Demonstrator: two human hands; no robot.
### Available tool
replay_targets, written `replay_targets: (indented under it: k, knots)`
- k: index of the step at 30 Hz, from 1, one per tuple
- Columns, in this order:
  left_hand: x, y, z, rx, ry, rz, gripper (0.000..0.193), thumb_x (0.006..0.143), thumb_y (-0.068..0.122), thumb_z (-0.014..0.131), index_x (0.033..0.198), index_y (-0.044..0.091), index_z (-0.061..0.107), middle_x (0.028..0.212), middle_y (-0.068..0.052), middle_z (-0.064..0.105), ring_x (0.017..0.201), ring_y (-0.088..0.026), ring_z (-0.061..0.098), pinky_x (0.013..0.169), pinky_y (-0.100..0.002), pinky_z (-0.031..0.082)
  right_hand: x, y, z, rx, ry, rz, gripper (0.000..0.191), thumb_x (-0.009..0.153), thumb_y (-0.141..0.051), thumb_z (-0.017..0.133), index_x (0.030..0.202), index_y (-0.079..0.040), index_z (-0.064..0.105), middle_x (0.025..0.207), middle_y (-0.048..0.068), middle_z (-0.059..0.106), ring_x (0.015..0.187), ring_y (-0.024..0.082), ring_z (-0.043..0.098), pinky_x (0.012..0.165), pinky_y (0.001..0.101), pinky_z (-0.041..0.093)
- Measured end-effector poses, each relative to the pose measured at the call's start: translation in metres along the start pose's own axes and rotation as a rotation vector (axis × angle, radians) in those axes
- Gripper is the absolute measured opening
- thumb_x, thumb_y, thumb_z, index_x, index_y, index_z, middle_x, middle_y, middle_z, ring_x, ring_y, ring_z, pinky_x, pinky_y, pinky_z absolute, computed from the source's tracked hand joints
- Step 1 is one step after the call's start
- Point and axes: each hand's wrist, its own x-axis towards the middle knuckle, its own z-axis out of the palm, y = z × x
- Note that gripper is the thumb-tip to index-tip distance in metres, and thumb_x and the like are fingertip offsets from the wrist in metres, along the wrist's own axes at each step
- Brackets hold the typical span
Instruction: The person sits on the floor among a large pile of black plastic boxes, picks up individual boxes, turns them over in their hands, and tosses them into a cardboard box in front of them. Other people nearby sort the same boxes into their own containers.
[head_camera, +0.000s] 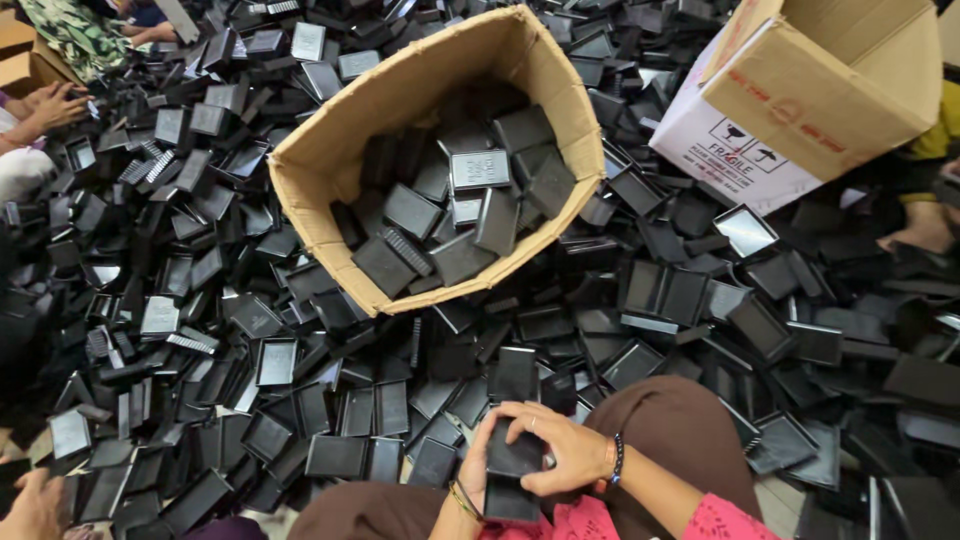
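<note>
While both hands meet low in the middle of the view, they grip a small stack of black plastic cases (513, 472) between them. The right hand (553, 447) lies over the top of the stack with its fingers curled round the upper case, a dark bead bracelet (617, 458) on its wrist. The left hand (476, 468) presses against the stack's left side (only the thumb edge and wrist show clearly), with a thin bangle (462, 500) at the wrist. The stack sits just above the person's lap, in front of a brown-clad knee (680, 420).

All around spreads a heap of black cases (200, 300), lying flat, tilted and on edge. Beyond the hands stands an open cardboard box (330, 130), partly filled with the same cases. A second box (800, 90), white and brown, lies tipped at upper right. Another person's hand (55, 103) reaches into the heap at far left.
</note>
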Motion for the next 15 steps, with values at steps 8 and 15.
replay_targets:
  k: [8,15]
  knots:
    - [0.045,-0.001,-0.002,0.356,0.301,0.42,0.05,0.094,0.053,0.065,0.104,0.004,0.07,0.094,-0.008,0.072,0.083,-0.022,0.069,0.075,-0.037,0.057,0.008,0.006,0.031,0.303,0.271,0.628,0.051,0.082,-0.028,0.082,0.123,-0.007,0.061,0.11,0.01,0.07,0.098,0.017,0.067,0.09,0.0321,0.053]
    - [0.046,0.004,-0.012,0.067,0.355,0.584,0.076,0.095,0.071,0.041,0.121,0.004,0.064,0.095,-0.011,0.067,0.087,-0.021,0.064,0.079,-0.035,0.056,-0.004,0.008,0.052,0.432,0.396,0.586,0.048,0.08,-0.019,0.083,0.124,-0.008,0.067,0.095,0.003,0.071,0.084,0.007,0.064,0.075,0.0257,0.054]
